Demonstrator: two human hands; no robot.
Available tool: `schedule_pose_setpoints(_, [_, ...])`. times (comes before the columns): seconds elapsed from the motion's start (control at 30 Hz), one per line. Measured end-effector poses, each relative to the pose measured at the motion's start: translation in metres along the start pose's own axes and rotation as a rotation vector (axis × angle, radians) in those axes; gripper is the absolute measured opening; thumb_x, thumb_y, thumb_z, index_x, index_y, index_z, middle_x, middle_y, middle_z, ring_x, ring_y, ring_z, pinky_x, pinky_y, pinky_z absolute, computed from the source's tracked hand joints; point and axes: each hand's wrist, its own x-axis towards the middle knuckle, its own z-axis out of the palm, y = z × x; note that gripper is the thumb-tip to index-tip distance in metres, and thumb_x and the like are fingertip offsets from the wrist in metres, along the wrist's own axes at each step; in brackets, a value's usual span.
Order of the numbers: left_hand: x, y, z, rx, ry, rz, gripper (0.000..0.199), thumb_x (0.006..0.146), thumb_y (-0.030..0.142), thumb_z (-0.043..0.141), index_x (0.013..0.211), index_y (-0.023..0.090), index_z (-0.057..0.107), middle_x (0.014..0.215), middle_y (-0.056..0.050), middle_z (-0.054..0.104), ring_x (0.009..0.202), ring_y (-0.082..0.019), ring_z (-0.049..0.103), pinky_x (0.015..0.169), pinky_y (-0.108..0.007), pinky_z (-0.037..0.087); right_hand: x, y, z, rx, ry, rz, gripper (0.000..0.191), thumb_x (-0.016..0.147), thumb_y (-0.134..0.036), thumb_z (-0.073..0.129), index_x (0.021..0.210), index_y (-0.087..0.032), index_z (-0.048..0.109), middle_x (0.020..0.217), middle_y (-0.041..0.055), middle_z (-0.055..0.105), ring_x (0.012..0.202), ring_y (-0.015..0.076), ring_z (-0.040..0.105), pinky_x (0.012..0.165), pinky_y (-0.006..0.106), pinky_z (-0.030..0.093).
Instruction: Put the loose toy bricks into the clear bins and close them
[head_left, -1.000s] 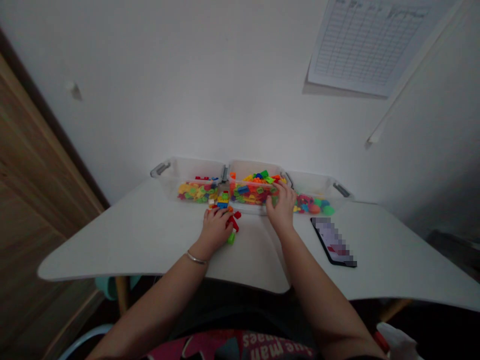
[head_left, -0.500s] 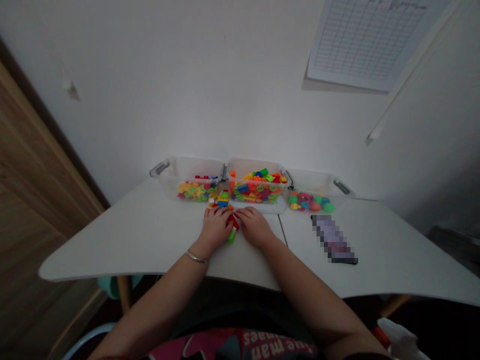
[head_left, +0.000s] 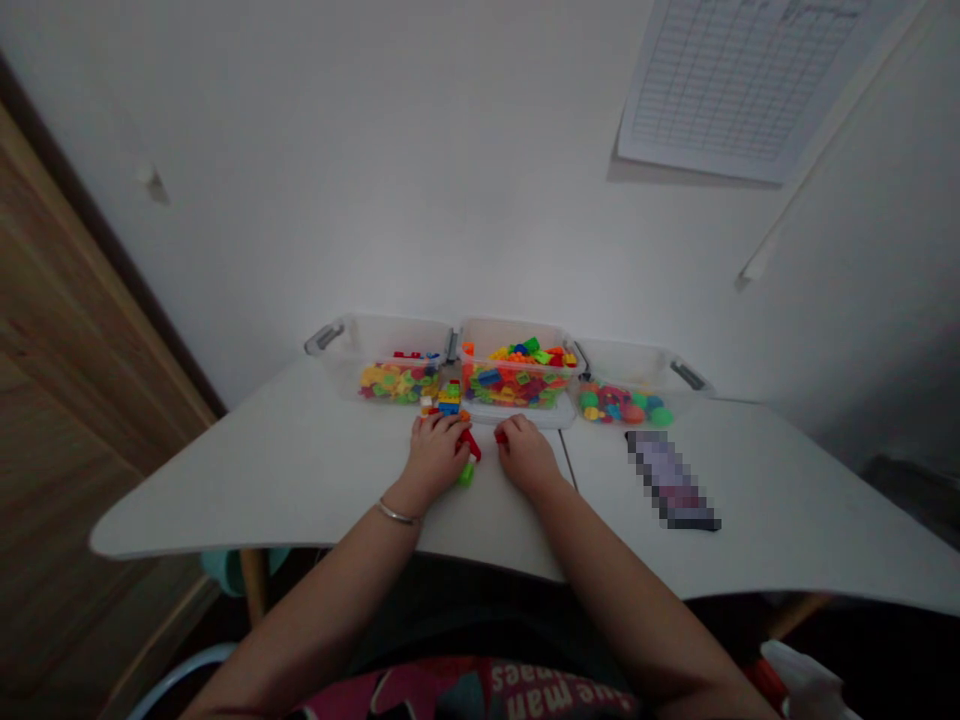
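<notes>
**Two bare hands apart on a white table [head_left: 225,480], a small toy-brick build between them**

The left hand [head_left: 435,452], with a thin bracelet [head_left: 397,515], lies against the red bricks [head_left: 469,444] and lime-green brick [head_left: 466,475], its grip unclear. The right hand [head_left: 525,453] sits just beside them, near a small red brick [head_left: 500,436]. Just ahead of the left hand stands a stack of bricks [head_left: 449,398]; beyond are three clear plastic bins [head_left: 517,335] of colourful pieces. Right of the right hand lies a pixelated smartphone [head_left: 671,480]. A paper chart [head_left: 739,90] hangs farther off on the wall.

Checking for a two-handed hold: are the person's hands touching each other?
Apart: the head view shows a gap between the left hand and right hand.
</notes>
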Motion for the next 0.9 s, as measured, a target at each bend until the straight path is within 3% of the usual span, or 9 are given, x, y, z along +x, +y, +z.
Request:
schedule_pose_setpoints(0.3, [0.0,0.001,0.0,-0.012,0.003,-0.011,0.041,0.084,0.024,0.051,0.122,0.023,0.065,0.131,-0.007,0.063,0.126,-0.034,0.048,0.109,-0.056,0.028,-0.001,0.0,0.0,0.025,0.004,0.045,0.024,0.086,-0.014,0.052,0.107,-0.018,0.063,0.109,0.0095,0.063,0.102,0.021,0.057,0.088,0.029,0.045])
schedule_pose_setpoints(0.47, [0.0,0.001,-0.001,-0.041,0.001,-0.027,0.049,0.082,0.021,0.051,0.13,0.019,0.058,0.131,-0.01,0.063,0.124,-0.032,0.05,0.11,-0.054,0.029,0.002,0.004,-0.004,0.034,0.001,-0.004,0.02,0.085,-0.015,0.052,0.1,-0.017,0.065,0.102,0.0094,0.068,0.1,0.023,0.058,0.09,0.032,0.044])
schedule_pose_setpoints(0.53, [0.0,0.001,-0.001,-0.053,0.004,-0.036,0.051,0.081,0.021,0.051,0.132,0.017,0.056,0.13,-0.012,0.063,0.123,-0.032,0.05,0.109,-0.053,0.029,0.005,0.007,-0.011,0.081,0.089,-0.009,0.018,0.084,-0.016,0.053,0.098,-0.018,0.064,0.098,0.0094,0.068,0.096,0.0237,0.058,0.088,0.034,0.045])
schedule_pose_setpoints(0.67, [0.001,0.004,-0.005,-0.076,0.036,-0.076,0.049,0.082,0.022,0.052,0.13,0.016,0.056,0.129,-0.013,0.063,0.126,-0.033,0.049,0.111,-0.055,0.028,0.014,0.017,-0.034,0.252,0.504,-0.005,0.009,0.086,-0.023,0.051,0.09,-0.021,0.059,0.101,0.0102,0.066,0.098,0.0241,0.057,0.09,0.038,0.044])
schedule_pose_setpoints(0.77, [0.002,0.006,-0.01,-0.079,0.095,-0.098,0.044,0.081,0.021,0.051,0.125,0.018,0.059,0.127,-0.012,0.064,0.127,-0.032,0.048,0.112,-0.055,0.026,0.024,0.029,-0.051,0.292,0.737,0.058,0.008,0.088,-0.027,0.051,0.09,-0.021,0.056,0.102,0.0099,0.065,0.099,0.0242,0.056,0.09,0.039,0.044])
schedule_pose_setpoints(0.9, [0.002,0.007,-0.019,-0.058,0.102,-0.102,0.038,0.079,0.02,0.052,0.115,0.016,0.064,0.118,-0.012,0.067,0.118,-0.03,0.055,0.105,-0.048,0.036,0.04,0.042,-0.064,0.242,0.787,0.15,0.01,0.087,-0.026,0.053,0.093,-0.02,0.057,0.102,0.0087,0.066,0.097,0.0233,0.057,0.09,0.039,0.043])
